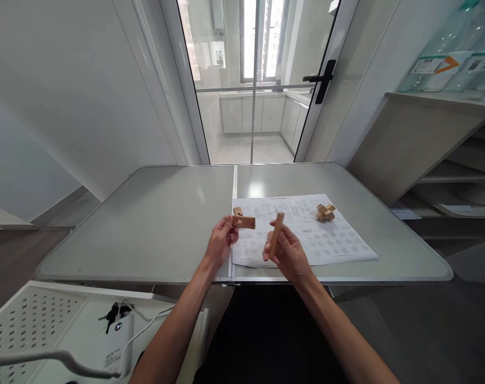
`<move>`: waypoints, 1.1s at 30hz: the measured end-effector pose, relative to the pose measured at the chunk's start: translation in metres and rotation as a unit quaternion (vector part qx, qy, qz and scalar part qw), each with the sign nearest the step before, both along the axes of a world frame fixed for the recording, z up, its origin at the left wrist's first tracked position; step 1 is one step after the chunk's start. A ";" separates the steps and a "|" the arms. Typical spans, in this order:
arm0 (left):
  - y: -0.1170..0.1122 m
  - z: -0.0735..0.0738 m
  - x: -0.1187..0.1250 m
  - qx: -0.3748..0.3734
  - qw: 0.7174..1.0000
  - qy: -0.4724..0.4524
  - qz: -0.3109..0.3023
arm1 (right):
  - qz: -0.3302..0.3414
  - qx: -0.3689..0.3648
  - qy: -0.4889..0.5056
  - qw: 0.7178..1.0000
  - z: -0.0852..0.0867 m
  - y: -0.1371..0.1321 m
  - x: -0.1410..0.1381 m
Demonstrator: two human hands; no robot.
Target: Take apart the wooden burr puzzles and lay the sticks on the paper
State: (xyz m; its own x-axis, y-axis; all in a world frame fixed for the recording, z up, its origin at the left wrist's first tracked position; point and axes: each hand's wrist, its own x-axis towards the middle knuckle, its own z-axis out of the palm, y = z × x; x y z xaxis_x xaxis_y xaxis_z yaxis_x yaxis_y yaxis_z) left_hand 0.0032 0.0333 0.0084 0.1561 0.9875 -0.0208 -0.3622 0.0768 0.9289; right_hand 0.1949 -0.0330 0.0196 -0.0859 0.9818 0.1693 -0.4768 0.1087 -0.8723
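My left hand pinches one end of a flat wooden puzzle piece, which points to the right above the paper. In my right hand a plain wooden stick is gripped between thumb and fingers, standing nearly upright. Just behind the left piece, a notched wooden puzzle piece lies on the sheet's left edge, partly covered. An interlocked wooden burr puzzle rests on the right part of the printed sheet, apart from both hands.
The sheet lies on a grey folding table. At lower left, a white perforated cart holds keys and a white power bank with a cable. Shelving with bottles stands right; a glass door is behind the table.
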 end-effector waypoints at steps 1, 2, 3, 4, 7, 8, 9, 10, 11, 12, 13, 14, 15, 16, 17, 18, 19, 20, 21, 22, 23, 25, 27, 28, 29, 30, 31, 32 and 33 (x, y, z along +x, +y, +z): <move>0.003 0.000 -0.005 -0.006 1.000 0.004 0.022 | -0.005 0.003 -0.007 1.000 0.005 -0.001 0.004; 0.006 0.001 -0.010 -0.008 0.999 0.019 0.031 | -0.004 0.004 -0.025 1.000 0.011 0.000 0.009; 0.010 0.002 -0.015 -0.001 0.999 0.046 0.028 | -0.009 0.002 -0.048 0.999 0.015 0.001 0.013; 0.013 0.004 -0.018 0.011 0.996 0.082 0.022 | -0.015 -0.002 -0.072 0.997 0.018 0.005 0.017; 0.027 0.013 -0.019 0.051 0.977 0.205 0.008 | -0.047 -0.033 -0.150 0.987 0.017 0.024 0.024; 0.033 0.016 -0.016 0.067 0.965 0.252 0.007 | -0.065 -0.047 -0.176 0.981 0.013 0.032 0.025; 0.039 0.019 -0.012 0.087 0.947 0.309 0.005 | -0.076 -0.061 -0.209 0.973 0.009 0.041 0.026; 0.046 0.021 -0.008 0.114 0.918 0.381 0.008 | -0.086 -0.071 -0.248 0.962 0.004 0.050 0.027; 0.054 0.021 -0.003 0.141 0.879 0.456 0.008 | -0.090 -0.076 -0.286 0.951 0.000 0.059 0.028; 0.061 0.021 0.002 0.148 0.863 0.483 0.003 | -0.090 -0.076 -0.326 0.938 -0.004 0.067 0.028; 0.068 0.019 0.007 0.153 0.853 0.499 -0.003 | -0.089 -0.075 -0.366 0.923 -0.006 0.074 0.028; 0.075 0.017 0.011 0.155 0.842 0.516 -0.005 | -0.086 -0.074 -0.406 0.907 -0.009 0.081 0.028; 0.081 0.014 0.015 0.157 0.831 0.534 -0.006 | -0.078 -0.073 -0.447 0.888 -0.010 0.086 0.028; 0.086 0.012 0.018 0.156 0.820 0.551 -0.007 | -0.072 -0.071 -0.485 0.869 -0.011 0.092 0.028; 0.091 0.009 0.021 0.154 0.809 0.568 -0.005 | -0.067 -0.070 -0.517 0.851 -0.012 0.096 0.027; 0.095 0.007 0.024 0.151 0.798 0.584 -0.002 | -0.064 -0.069 -0.539 0.837 -0.012 0.100 0.027; 0.097 0.005 0.026 0.147 0.787 0.600 0.002 | -0.065 -0.068 -0.555 0.827 -0.013 0.104 0.026; 0.100 0.003 0.028 0.144 0.776 0.614 0.008 | -0.067 -0.068 -0.565 0.820 -0.013 0.108 0.025; 0.101 0.001 0.029 0.140 0.765 0.628 0.013 | -0.069 -0.069 -0.572 0.815 -0.014 0.111 0.024; 0.102 0.000 0.030 0.136 0.755 0.641 0.019 | -0.071 -0.070 -0.581 0.808 -0.015 0.114 0.023; 0.103 -0.001 0.031 0.133 0.746 0.652 0.024 | -0.071 -0.071 -0.590 0.801 -0.017 0.118 0.022; 0.104 -0.002 0.033 0.130 0.728 0.672 0.034 | -0.067 -0.073 -0.609 0.787 -0.020 0.124 0.020; 0.105 -0.004 0.035 0.130 0.713 0.688 0.041 | -0.062 -0.074 -0.629 0.772 -0.022 0.130 0.018; 0.105 -0.004 0.036 0.132 0.706 0.695 0.044 | -0.061 -0.074 -0.639 0.763 -0.023 0.133 0.018; 0.105 -0.005 0.037 0.134 0.700 0.700 0.046 | -0.062 -0.074 -0.650 0.754 -0.023 0.135 0.017; 0.105 -0.005 0.038 0.135 0.694 0.706 0.047 | -0.064 -0.074 -0.662 0.743 -0.023 0.136 0.016; 0.106 -0.006 0.039 0.136 0.689 0.710 0.048 | -0.066 -0.073 -0.674 0.733 -0.023 0.138 0.015; 0.106 -0.006 0.040 0.137 0.684 0.715 0.048 | -0.067 -0.071 -0.686 0.721 -0.023 0.139 0.015; 0.106 -0.006 0.041 0.138 0.680 0.718 0.048 | -0.066 -0.069 -0.698 0.710 -0.022 0.139 0.014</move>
